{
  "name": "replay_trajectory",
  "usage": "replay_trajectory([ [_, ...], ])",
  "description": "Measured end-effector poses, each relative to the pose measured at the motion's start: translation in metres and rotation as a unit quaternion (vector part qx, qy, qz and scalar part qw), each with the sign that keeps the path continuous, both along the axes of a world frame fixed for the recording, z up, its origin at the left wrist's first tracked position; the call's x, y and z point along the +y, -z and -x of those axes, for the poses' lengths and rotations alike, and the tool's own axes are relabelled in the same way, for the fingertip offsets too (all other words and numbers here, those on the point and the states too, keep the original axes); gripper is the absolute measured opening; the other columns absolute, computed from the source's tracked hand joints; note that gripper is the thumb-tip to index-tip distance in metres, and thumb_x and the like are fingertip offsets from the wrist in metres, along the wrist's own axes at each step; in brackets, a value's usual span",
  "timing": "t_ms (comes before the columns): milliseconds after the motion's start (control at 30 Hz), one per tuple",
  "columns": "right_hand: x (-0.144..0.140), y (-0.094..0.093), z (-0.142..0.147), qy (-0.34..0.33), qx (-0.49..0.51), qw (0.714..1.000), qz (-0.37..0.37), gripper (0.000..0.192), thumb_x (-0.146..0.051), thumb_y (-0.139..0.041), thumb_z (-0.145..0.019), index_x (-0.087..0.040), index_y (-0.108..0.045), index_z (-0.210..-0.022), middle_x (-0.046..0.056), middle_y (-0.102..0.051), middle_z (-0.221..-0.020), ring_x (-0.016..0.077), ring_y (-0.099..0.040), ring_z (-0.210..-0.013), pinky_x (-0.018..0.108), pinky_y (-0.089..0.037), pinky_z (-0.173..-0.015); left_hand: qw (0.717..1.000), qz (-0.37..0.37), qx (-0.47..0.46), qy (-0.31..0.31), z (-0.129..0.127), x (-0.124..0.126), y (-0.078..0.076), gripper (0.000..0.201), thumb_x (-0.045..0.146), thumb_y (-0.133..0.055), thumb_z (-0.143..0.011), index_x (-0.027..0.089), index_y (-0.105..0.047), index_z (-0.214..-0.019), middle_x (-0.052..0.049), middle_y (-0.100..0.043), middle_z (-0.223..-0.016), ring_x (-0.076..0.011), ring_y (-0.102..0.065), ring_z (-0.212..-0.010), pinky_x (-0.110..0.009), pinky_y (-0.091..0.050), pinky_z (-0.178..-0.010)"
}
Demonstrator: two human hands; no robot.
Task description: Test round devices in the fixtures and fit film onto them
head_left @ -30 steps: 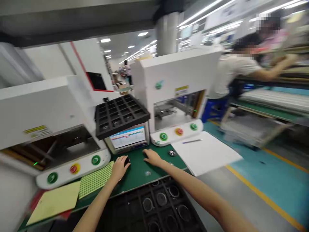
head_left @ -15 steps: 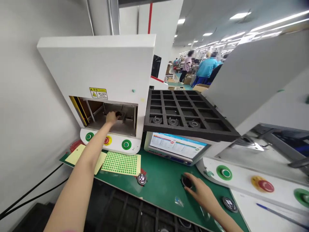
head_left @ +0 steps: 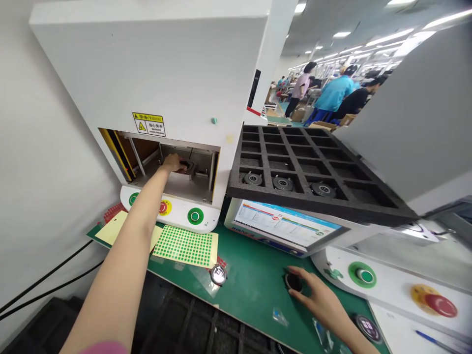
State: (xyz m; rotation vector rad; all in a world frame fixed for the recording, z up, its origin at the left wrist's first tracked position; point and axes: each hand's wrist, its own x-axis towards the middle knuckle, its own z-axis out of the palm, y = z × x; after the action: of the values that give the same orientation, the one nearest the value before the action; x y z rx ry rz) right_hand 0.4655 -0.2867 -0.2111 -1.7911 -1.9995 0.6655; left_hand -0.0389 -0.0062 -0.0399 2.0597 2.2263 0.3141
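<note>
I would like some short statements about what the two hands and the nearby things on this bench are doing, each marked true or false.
1. The left hand reaches inside the opening of the white box-shaped machine. True.
2. The right hand rests on the green dotted sticker sheet. False: it lies on the green bench mat, fingers on a small round black part.
3. The black foam compartment tray holds three round parts in its front row. True.
4. The tray sits flat on the mat. False: it rests above the lit touchscreen.
5. A shiny round part lies alone on the mat, touched by no hand. True.
</note>
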Motion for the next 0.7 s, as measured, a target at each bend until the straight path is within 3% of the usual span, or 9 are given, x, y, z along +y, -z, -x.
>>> replay_trajectory([
  [133,0.004,-0.005,-0.001,-0.007,-0.003,1.000,0.007,0.046,-0.040,-0.055,-0.069,-0.027,-0.063,-0.112,0.006,-0.072,-0.113,0.0276,-0.070,-0.102,0.041,-0.057,-0.089,0.998,0.061,0.026,0.022,0.002,0.005,-0.006,0.034,0.035,-0.062,-0.093,0.015,-0.061,-0.121,-0.010,-0.062,-0.124,-0.0240,-0.063,-0.110,-0.046,-0.055,-0.093],
  [300,0.008,-0.011,0.011,-0.010,-0.011,1.000,-0.008,0.044,-0.031,-0.060,-0.067,-0.024,-0.063,-0.110,0.006,-0.074,-0.108,0.0261,-0.072,-0.096,0.038,-0.058,-0.085,0.996,0.074,0.047,0.019,-0.002,0.002,-0.013,0.036,0.035,-0.063,-0.093,0.016,-0.060,-0.123,-0.010,-0.062,-0.126,-0.0247,-0.062,-0.112,-0.046,-0.054,-0.094],
  [433,-0.007,-0.033,0.004,-0.005,-0.008,0.997,-0.072,0.037,-0.029,-0.060,-0.070,-0.026,-0.063,-0.107,0.005,-0.074,-0.108,0.0256,-0.072,-0.098,0.038,-0.058,-0.086,0.995,0.070,0.074,0.008,-0.011,-0.005,-0.020,0.035,0.035,-0.063,-0.093,0.016,-0.060,-0.122,-0.010,-0.062,-0.124,-0.0239,-0.063,-0.109,-0.045,-0.055,-0.092],
  [567,-0.017,-0.083,-0.061,0.056,-0.032,0.985,-0.160,0.034,-0.044,-0.061,-0.081,-0.025,-0.063,-0.108,0.009,-0.071,-0.113,0.0285,-0.068,-0.106,0.043,-0.055,-0.094,0.995,0.054,0.085,0.007,-0.013,-0.001,-0.022,0.032,0.034,-0.061,-0.095,0.014,-0.061,-0.120,-0.009,-0.064,-0.120,-0.0214,-0.065,-0.105,-0.042,-0.056,-0.090],
  [700,0.034,-0.134,-0.155,0.168,-0.099,0.959,-0.206,0.034,-0.043,-0.062,-0.093,-0.015,-0.061,-0.112,0.012,-0.067,-0.114,0.0254,-0.065,-0.106,0.046,-0.053,-0.094,0.995,-0.046,0.081,0.020,-0.013,0.013,-0.021,0.029,0.031,-0.063,-0.094,0.011,-0.062,-0.114,-0.007,-0.066,-0.112,-0.0201,-0.067,-0.098,-0.039,-0.057,-0.086],
])
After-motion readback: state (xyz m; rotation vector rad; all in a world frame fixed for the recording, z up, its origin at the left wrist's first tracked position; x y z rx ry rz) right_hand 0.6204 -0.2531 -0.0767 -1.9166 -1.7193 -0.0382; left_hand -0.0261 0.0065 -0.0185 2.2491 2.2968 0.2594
